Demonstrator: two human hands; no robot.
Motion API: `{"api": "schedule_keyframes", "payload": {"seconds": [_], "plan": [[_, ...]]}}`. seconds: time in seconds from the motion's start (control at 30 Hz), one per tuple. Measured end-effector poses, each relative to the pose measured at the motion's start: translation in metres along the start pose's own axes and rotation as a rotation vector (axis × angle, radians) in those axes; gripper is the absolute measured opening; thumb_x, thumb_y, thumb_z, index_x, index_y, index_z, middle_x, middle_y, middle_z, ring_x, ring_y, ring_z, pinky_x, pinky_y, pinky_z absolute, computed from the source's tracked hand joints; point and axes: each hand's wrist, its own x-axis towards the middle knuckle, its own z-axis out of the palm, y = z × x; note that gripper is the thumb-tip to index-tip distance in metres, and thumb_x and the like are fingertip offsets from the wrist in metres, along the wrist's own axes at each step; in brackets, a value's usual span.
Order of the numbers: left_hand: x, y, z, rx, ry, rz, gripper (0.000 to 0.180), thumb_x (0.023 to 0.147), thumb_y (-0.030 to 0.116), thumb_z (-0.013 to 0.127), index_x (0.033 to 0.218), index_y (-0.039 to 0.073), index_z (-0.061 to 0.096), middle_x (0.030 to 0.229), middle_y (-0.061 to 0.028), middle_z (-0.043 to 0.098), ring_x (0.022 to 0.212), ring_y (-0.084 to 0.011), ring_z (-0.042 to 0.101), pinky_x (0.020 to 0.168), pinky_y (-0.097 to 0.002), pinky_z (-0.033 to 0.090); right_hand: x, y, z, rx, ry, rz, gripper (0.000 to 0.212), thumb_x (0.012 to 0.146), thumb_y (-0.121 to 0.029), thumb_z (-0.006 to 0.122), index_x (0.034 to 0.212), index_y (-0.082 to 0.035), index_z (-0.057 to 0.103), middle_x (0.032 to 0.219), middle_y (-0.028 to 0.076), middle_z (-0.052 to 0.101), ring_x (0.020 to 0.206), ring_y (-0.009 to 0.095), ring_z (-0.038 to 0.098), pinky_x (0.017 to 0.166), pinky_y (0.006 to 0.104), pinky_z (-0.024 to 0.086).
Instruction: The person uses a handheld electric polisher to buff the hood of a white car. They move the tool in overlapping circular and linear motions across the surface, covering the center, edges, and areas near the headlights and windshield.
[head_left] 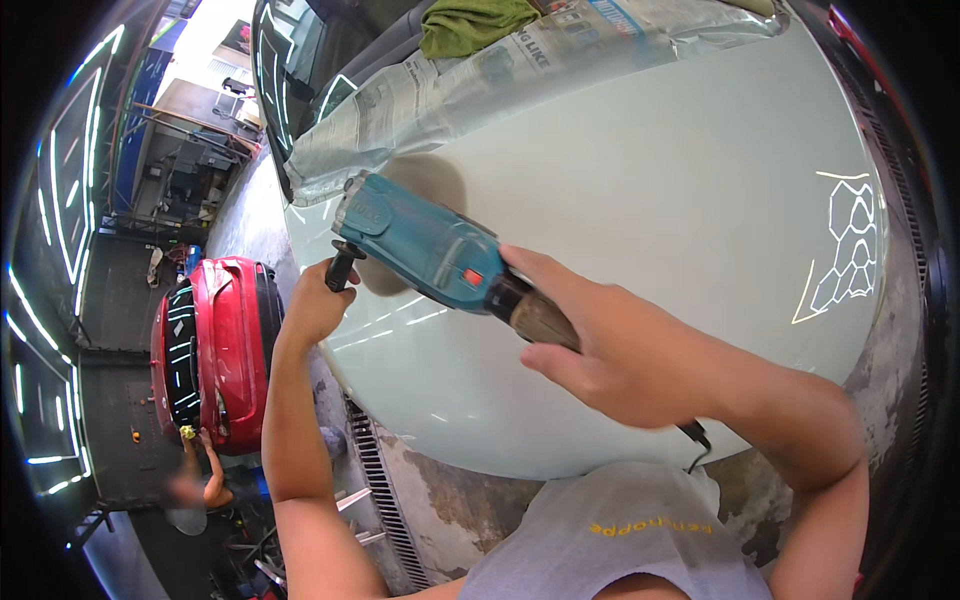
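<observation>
A teal power polisher (425,245) lies over the pale car hood (640,230), its round pad partly showing beneath the body. My left hand (318,303) is closed round the black side handle (341,268) near the tool's head. Round the rear grip of the polisher, my right hand (600,345) is wrapped, with the thumb on the near side. A red switch (470,277) shows on the tool's body. The black cord (697,437) comes out below my right wrist. How firmly the pad touches the hood cannot be seen.
Newspaper sheets (480,90) cover the hood's far edge, with a green cloth (475,25) on top. A red car (225,355) stands at the left, where another person (205,485) reaches toward it. A floor drain grate (385,500) runs near the hood.
</observation>
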Motion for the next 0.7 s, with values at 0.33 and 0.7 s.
{"api": "schedule_keyframes", "payload": {"seconds": [0.33, 0.7], "plan": [[-0.013, 0.105, 0.023, 0.03, -0.016, 0.206, 0.02, 0.087, 0.006, 0.07, 0.106, 0.0, 0.073, 0.082, -0.0168, 0.068, 0.077, -0.0308, 0.069, 0.078, -0.0425, 0.053, -0.084, 0.01, -0.033, 0.057, 0.16, 0.108, 0.083, 0.1, -0.003, 0.067, 0.172, -0.003, 0.026, 0.146, 0.023, 0.061, 0.124, 0.032, 0.064, 0.111, 0.0392, 0.048], [-0.014, 0.148, 0.032, 0.027, -0.042, 0.265, 0.023, 0.087, 0.006, 0.07, 0.109, 0.002, 0.073, 0.09, -0.0209, 0.073, 0.083, -0.0367, 0.071, 0.08, -0.0442, 0.054, -0.117, 0.023, -0.023, 0.219, 0.327, 0.051, 0.083, 0.097, 0.002, 0.068, 0.171, -0.001, 0.029, 0.149, 0.014, 0.055, 0.124, 0.015, 0.056, 0.11, 0.0301, 0.044]]}}
